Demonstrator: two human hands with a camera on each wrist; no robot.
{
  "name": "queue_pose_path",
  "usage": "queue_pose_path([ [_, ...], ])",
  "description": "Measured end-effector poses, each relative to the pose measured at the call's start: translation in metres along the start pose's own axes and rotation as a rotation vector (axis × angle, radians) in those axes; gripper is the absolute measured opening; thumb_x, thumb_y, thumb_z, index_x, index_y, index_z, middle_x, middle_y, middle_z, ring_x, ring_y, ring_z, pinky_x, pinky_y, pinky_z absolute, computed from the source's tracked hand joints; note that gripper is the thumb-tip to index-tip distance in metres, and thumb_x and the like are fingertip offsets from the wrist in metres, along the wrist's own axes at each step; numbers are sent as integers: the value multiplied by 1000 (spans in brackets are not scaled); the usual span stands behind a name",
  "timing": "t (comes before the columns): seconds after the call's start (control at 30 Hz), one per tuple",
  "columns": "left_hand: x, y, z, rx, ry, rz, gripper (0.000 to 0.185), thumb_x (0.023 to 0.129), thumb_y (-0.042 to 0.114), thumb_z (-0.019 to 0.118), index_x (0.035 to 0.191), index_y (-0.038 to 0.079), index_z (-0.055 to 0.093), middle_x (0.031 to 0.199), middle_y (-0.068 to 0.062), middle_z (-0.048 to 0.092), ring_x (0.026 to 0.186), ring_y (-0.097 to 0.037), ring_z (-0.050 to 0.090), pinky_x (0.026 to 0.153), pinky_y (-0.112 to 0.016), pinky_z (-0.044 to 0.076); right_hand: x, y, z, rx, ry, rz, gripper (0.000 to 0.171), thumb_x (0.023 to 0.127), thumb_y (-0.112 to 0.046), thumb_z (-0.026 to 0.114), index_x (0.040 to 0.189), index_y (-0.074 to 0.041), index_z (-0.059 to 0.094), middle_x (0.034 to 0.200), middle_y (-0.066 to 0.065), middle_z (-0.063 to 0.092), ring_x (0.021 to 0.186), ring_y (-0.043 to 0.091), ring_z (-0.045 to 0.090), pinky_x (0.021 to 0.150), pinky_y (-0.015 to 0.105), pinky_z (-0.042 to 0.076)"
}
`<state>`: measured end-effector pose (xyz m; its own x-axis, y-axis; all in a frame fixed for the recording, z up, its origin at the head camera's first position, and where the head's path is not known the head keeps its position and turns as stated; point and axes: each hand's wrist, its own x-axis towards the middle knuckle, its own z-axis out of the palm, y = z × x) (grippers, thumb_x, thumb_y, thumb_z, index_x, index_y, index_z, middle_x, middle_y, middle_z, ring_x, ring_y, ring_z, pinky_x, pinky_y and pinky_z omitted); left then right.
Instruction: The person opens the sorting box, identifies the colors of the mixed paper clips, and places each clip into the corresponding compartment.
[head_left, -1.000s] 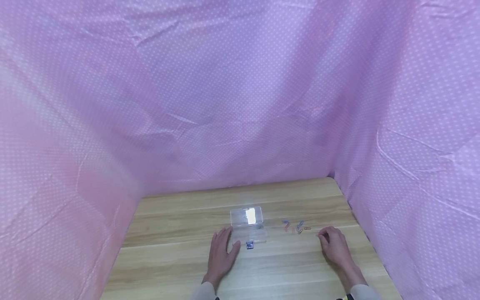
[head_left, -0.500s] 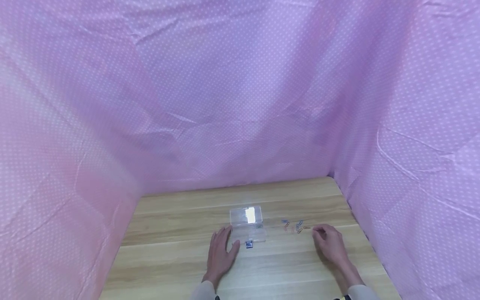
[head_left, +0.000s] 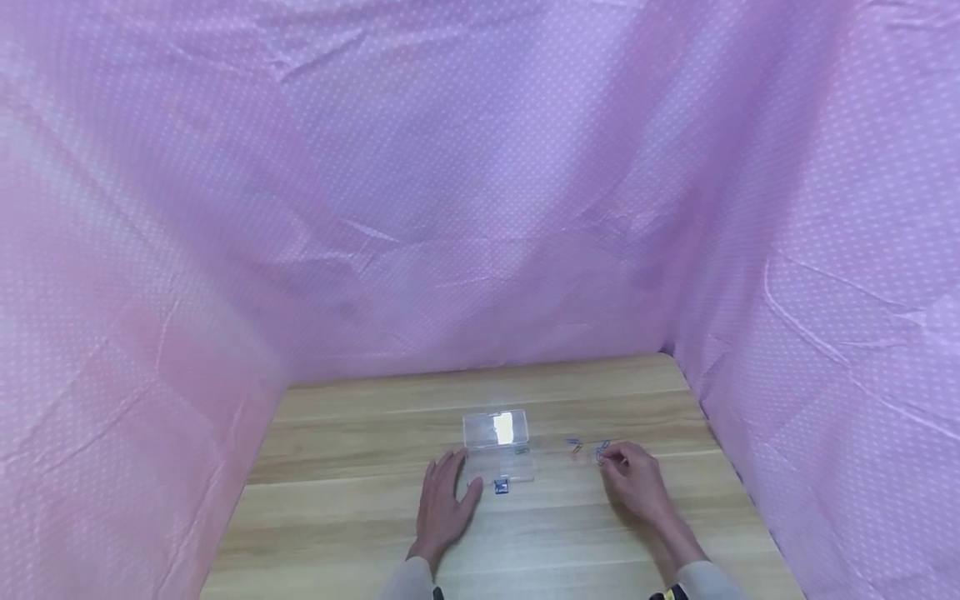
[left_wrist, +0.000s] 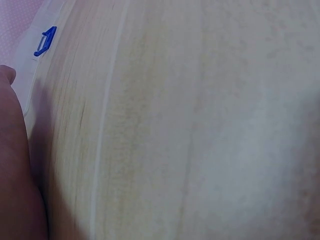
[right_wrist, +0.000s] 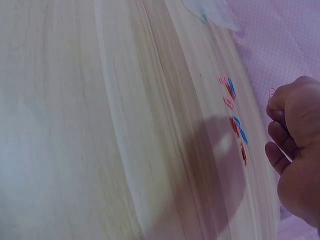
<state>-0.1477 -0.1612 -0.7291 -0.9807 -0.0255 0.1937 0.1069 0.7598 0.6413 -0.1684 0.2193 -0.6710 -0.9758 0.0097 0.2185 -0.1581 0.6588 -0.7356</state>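
Note:
A clear plastic box [head_left: 495, 430] stands with its lid folded back, a blue latch [left_wrist: 45, 41] on its near edge. A green paper clip [head_left: 522, 451] lies inside. My left hand [head_left: 446, 504] rests at the box's left side, fingers spread and fairly straight, its fingertips at the wall. Between thumb and forefinger my right hand [right_wrist: 300, 135] pinches a pink paper clip [right_wrist: 272, 93], only its end showing. In the head view the right hand hovers over the right end of the scattered clips, partly covering them.
Several loose paper clips lie right of the box, among them a red clip [right_wrist: 244, 154], a blue clip [right_wrist: 243, 136] and a pink clip [right_wrist: 228, 102]. The wooden table [head_left: 360, 533] is enclosed by a pink dotted cloth [head_left: 480, 167] at the back and sides.
My right hand has moved left from the right of the scattered clips to above them, carrying its clip. The left hand and the box have stayed in place.

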Motion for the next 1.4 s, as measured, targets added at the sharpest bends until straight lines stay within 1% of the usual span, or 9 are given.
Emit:
queue_pose_path([
  [0.27, 4, 7, -1, -13, -11, 10, 64, 107, 50, 72, 162, 19, 60, 165, -8, 66, 163, -36, 52, 146, -60, 24, 3, -9, 17, 28, 14, -63, 16, 93, 1, 86, 107, -7, 82, 100, 3, 80, 91, 10, 70, 82, 24, 65],
  [0.53, 8, 7, -3, -4, -8, 24, 64, 107, 49, 72, 163, 21, 60, 166, -8, 65, 163, -34, 52, 146, -58, 24, 5, -20, 35, 52, 4, -98, 18, 92, 4, 85, 105, -8, 83, 103, 3, 82, 93, 15, 73, 84, 24, 66],
  [0.67, 7, 5, -4, 9, 3, 36, 63, 107, 49, 71, 162, 19, 61, 164, -9, 66, 161, -36, 54, 145, -60, 26, 4, -28, 45, 54, 38, -181, 19, 88, 8, 85, 99, -8, 82, 95, 1, 79, 88, 11, 70, 79, 23, 64],
  [0.77, 5, 5, -5, 4, 12, 39, 63, 107, 48, 71, 161, 18, 61, 163, -10, 67, 160, -37, 55, 144, -61, 27, 4, -35, 52, 71, 45, -206, 19, 87, 9, 85, 98, -7, 81, 92, 0, 78, 86, 10, 68, 77, 24, 63],
  [0.83, 4, 6, -5, -4, 18, 35, 63, 106, 47, 72, 161, 18, 61, 163, -10, 67, 160, -38, 55, 144, -62, 28, 5, -41, 55, 86, 27, -194, 18, 88, 8, 84, 98, -6, 81, 92, 0, 77, 87, 10, 68, 77, 24, 63],
  [0.97, 2, 6, -3, 2, 30, 28, 62, 105, 45, 74, 160, 17, 62, 162, -11, 68, 159, -38, 56, 142, -64, 29, 6, -51, 63, 125, -52, -98, 15, 93, 4, 82, 102, -8, 81, 95, -3, 76, 89, 8, 66, 80, 22, 63],
  [1.07, 1, 3, -2, 17, 37, 29, 62, 105, 44, 75, 159, 17, 63, 161, -11, 68, 157, -39, 57, 141, -65, 31, 7, -57, 69, 123, -108, -37, 13, 96, 0, 81, 105, -10, 81, 98, -4, 75, 93, 7, 67, 84, 22, 64],
  [1.27, 1, 2, -1, 11, 23, 19, 63, 105, 45, 74, 160, 17, 62, 162, -10, 68, 159, -37, 56, 143, -63, 29, 12, -69, 79, 142, -185, 17, 12, 101, -6, 78, 113, -8, 80, 104, -3, 77, 102, 12, 70, 93, 25, 66],
  [1.4, 1, 3, -2, 7, 7, 5, 64, 106, 47, 72, 161, 18, 61, 164, -10, 67, 160, -37, 54, 145, -62, 27, 15, -77, 85, 147, -218, 28, 11, 105, -7, 75, 115, -7, 79, 108, -2, 76, 104, 13, 69, 94, 25, 65],
])
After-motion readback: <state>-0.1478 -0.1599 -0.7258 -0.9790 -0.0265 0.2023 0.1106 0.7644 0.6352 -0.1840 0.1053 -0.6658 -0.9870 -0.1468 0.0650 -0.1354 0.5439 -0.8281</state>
